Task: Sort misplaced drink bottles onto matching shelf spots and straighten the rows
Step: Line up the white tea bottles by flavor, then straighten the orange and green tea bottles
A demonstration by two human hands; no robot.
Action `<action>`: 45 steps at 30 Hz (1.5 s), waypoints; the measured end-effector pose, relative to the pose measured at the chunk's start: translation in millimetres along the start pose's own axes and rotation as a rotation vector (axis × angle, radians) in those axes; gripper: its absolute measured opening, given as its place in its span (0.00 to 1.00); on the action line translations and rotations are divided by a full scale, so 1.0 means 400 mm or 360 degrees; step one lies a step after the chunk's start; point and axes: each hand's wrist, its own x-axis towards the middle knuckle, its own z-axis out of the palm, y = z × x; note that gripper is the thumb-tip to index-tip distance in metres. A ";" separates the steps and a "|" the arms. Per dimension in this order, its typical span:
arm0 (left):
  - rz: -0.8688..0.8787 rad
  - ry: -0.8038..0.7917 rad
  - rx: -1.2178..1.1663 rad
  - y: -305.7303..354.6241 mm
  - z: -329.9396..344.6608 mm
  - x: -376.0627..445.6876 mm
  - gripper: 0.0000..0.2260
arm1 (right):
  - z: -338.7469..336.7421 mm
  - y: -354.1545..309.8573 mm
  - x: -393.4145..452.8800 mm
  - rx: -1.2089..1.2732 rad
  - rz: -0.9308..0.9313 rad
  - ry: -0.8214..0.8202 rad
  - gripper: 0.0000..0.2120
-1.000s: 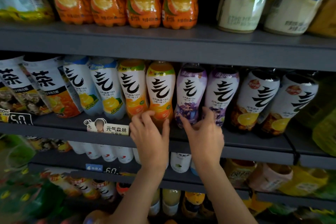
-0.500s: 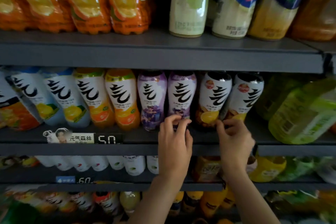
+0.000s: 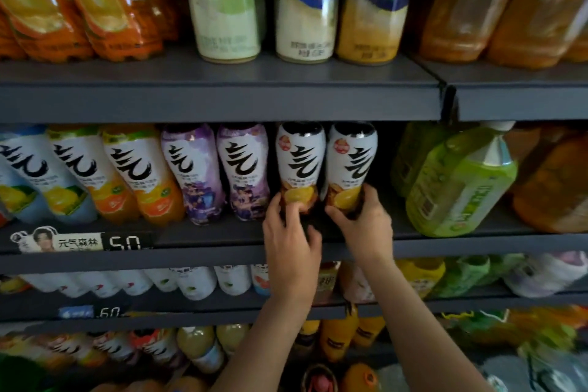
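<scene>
A: Which step is going on?

B: Row straightening, it seems. The left hand (image 3: 291, 240) is gripping one black-capped bottle (image 3: 299, 162) at its base; the right hand (image 3: 366, 226) is gripping its twin (image 3: 350, 165), both standing on the middle shelf (image 3: 222, 232).

A: Next?

B: Probably squaring them beside the purple bottles (image 3: 219, 172).

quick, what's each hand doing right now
Left hand: fingers curled on the base of the left black-capped bottle.
Right hand: grips the base of the right black-capped bottle.
</scene>
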 end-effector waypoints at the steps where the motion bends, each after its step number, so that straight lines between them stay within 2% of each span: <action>1: 0.0032 0.0034 0.0002 0.009 -0.002 -0.014 0.12 | -0.015 0.000 -0.002 0.0010 -0.0024 -0.0032 0.32; 3: 0.0140 0.0087 0.0014 0.035 -0.002 -0.036 0.13 | -0.057 0.012 -0.017 -0.0027 -0.0108 -0.0045 0.29; 6: 0.0318 0.0115 -0.0048 0.114 0.012 -0.046 0.11 | -0.167 0.078 -0.037 -0.0014 -0.0211 0.0058 0.20; 9: 0.0508 0.0099 -0.0109 0.233 0.022 -0.074 0.10 | -0.319 0.141 -0.039 -0.0039 -0.0281 0.0152 0.12; 11: 0.0609 0.0069 -0.0138 0.327 0.022 -0.110 0.11 | -0.439 0.154 -0.037 -0.0053 -0.0450 0.0156 0.08; 13: 0.0723 0.0054 -0.0142 0.427 0.016 -0.127 0.12 | -0.564 0.139 -0.024 -0.0056 -0.0669 0.0157 0.06; 15: 0.0792 0.0047 -0.0133 0.535 0.006 -0.109 0.13 | -0.682 0.103 0.007 -0.0049 -0.0790 0.0176 0.10; 17: 0.0738 0.0068 -0.0101 0.651 -0.012 -0.073 0.14 | -0.789 0.061 0.055 -0.0050 -0.0838 0.0212 0.12; 20: 0.0478 0.0020 -0.0118 0.799 -0.056 -0.011 0.15 | -0.915 -0.008 0.125 -0.0088 -0.0870 0.0154 0.12; 23: 0.0290 -0.0023 -0.0125 0.865 -0.093 0.032 0.14 | -0.989 -0.049 0.174 -0.0136 -0.0842 0.0064 0.14; 26: 0.0196 -0.0075 -0.0132 0.890 -0.116 0.065 0.14 | -1.021 -0.080 0.219 -0.0085 -0.0732 0.0024 0.16; 30: 0.0168 -0.0075 -0.0084 0.885 -0.110 0.103 0.16 | -0.989 -0.110 0.259 0.0120 -0.0367 -0.0172 0.20; 33: 0.0121 0.0048 -0.0114 0.846 -0.111 0.153 0.18 | -0.934 -0.122 0.274 0.0074 -0.0393 -0.0232 0.23; 37: -0.0127 0.0218 -0.0215 0.798 -0.126 0.242 0.24 | -0.867 -0.172 0.299 0.0035 -0.0354 -0.0347 0.24; 41: -0.0149 0.0065 -0.0214 0.759 -0.102 0.320 0.32 | -0.787 -0.226 0.332 -0.0221 -0.0371 -0.0225 0.29; 45: -0.0171 0.0067 -0.0250 0.738 -0.075 0.353 0.33 | -0.738 -0.250 0.347 -0.0351 -0.0279 -0.0100 0.31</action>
